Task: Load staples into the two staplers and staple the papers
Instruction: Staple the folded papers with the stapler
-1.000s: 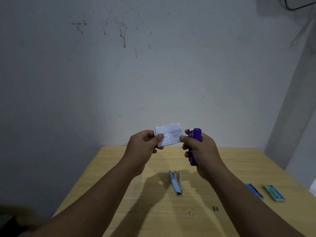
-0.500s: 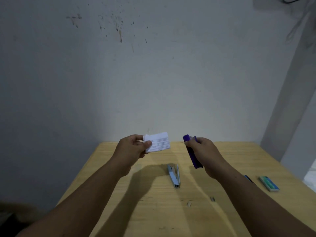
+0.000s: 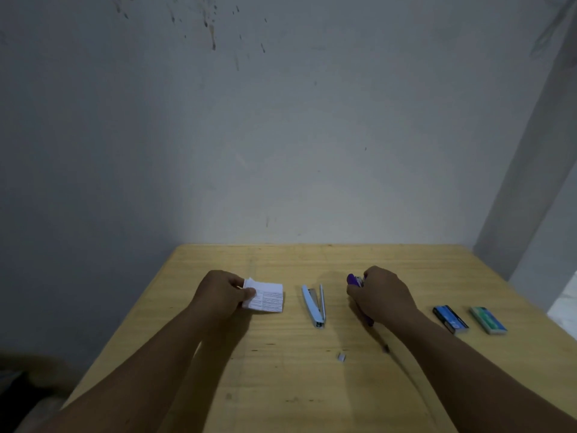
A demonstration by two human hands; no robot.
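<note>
My left hand (image 3: 220, 295) pinches a small stack of white printed papers (image 3: 268, 298) at its left edge, low over the wooden table (image 3: 281, 385). My right hand (image 3: 382, 296) grips the purple stapler (image 3: 354, 281) down at the tabletop; only its far tip and near end show past my fingers. Between my hands the light blue stapler (image 3: 313, 304) lies on the table with its arm hinged open in a narrow V.
A blue staple box (image 3: 450, 318) and a green staple box (image 3: 488, 320) lie at the right of the table. A small strip of staples (image 3: 341, 357) rests near the middle front. A grey wall stands behind the table's far edge.
Both hands have come down from chest height to the tabletop and moved apart, the papers going left and the purple stapler going right.
</note>
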